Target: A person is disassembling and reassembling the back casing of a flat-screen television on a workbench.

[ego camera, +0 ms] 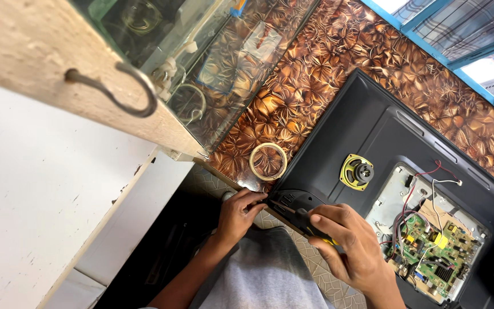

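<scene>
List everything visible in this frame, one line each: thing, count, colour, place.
Television: one, black, face down on the patterned counter, back panel open.
Circuit board: one, green, inside the opened back, with red and white wires.
Speaker: one, yellow and black, lying on the television's back.
Tape roll: one, pale, on the counter by the television's corner.
Counter: one, brown leaf pattern.
Metal hook: one, grey, on a pale board, upper left.
Screwdriver: one, black and yellow, in the right hand.
Left hand: at the television's corner.
Right hand: gripping the screwdriver.
</scene>
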